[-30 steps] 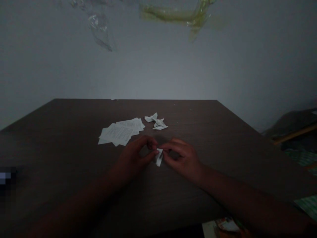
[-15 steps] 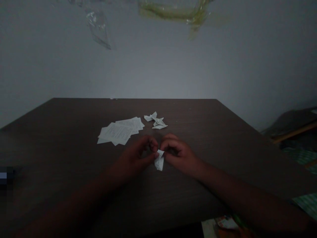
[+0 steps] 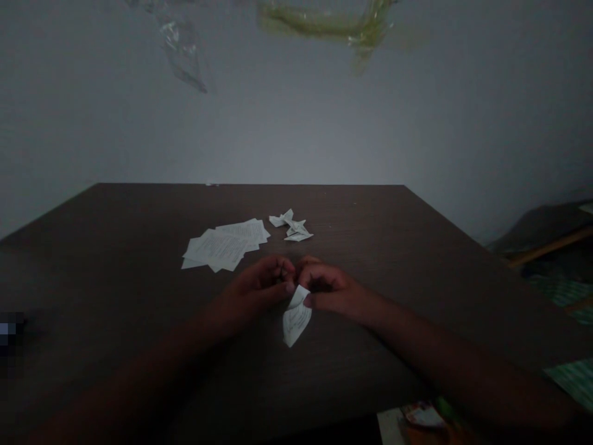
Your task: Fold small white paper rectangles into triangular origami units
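Note:
A small folded piece of printed paper (image 3: 297,321) hangs between my hands, low over the table, its lower end pointing toward me. My right hand (image 3: 331,287) pinches its upper right edge, with the thumb lying on the paper. My left hand (image 3: 262,287) is curled at the paper's upper left edge, thumb and fingertips close together; whether they still grip the paper is hard to see. Beyond my hands lie several folded paper pieces (image 3: 298,231) in a small heap. Left of these is a fanned pile of printed paper sheets (image 3: 217,247).
The dark wooden table (image 3: 115,216) reaches back to a pale wall (image 3: 296,123) with peeling tape (image 3: 319,25) on it. A blurred dark object (image 3: 9,334) sits at the left edge. Right of the table are a wooden bar (image 3: 551,247) and green checked cloth (image 3: 574,380).
The paper in my hands has turned and opened out, now showing a larger face that reaches nearer to me. My right thumb has moved onto it. The heap and the pile have not moved.

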A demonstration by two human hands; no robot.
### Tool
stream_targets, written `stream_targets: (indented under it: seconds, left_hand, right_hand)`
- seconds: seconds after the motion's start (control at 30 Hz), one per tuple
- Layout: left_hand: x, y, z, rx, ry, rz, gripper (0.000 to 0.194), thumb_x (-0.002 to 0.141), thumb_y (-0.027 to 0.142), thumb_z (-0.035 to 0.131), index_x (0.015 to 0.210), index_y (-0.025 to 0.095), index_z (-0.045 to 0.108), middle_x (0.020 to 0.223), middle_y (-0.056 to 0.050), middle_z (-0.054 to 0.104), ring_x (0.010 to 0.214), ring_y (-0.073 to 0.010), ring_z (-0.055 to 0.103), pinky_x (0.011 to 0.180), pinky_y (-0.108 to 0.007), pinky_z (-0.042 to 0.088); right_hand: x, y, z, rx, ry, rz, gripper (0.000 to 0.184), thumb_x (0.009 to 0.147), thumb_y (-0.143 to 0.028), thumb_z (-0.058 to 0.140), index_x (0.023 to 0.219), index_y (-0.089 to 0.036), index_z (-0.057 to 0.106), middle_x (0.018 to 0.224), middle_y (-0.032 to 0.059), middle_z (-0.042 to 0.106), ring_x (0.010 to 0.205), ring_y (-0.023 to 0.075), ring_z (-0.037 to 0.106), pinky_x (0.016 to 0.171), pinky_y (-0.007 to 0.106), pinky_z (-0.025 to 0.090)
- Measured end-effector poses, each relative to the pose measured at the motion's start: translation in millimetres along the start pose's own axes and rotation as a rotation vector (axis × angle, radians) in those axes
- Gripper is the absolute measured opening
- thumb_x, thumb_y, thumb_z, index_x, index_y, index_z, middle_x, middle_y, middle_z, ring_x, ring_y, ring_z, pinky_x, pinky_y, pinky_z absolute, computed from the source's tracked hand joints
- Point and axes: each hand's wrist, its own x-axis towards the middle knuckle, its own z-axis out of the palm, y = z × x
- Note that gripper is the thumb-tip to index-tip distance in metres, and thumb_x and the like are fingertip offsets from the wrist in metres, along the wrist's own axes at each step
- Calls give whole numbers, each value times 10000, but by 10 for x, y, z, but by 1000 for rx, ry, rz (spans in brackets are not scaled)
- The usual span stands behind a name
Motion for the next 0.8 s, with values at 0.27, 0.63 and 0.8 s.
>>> stream_targets:
  seconds: [0.27,0.63,0.8]
  left_hand:
    - [-11,10,-24,187,12,57,256,895,380,893,1051,262,728,973,-13,724,913,-233,653,811,-360,516]
    - [0,54,-51,149,-13,32,275,858,372,904,925,246,669,872,19,667,833,-206,640,790,-353,520]
    - [21,52,-48,91,16,47,367,807,378,954,863,238,619,869,22,665,811,-189,622,771,-338,514]
  right_hand:
    - [-8,9,22,-147,120,-74,109,970,-253,817,936,-245,714,992,6,641,926,191,654,855,347,563]
    - [-12,-28,30,-198,81,-178,123,987,-319,842,964,-264,734,1021,14,655,954,201,664,886,367,571]
    - [-4,-1,17,-105,80,-79,166,982,-380,874,971,-256,764,1005,5,632,934,188,634,872,354,563]
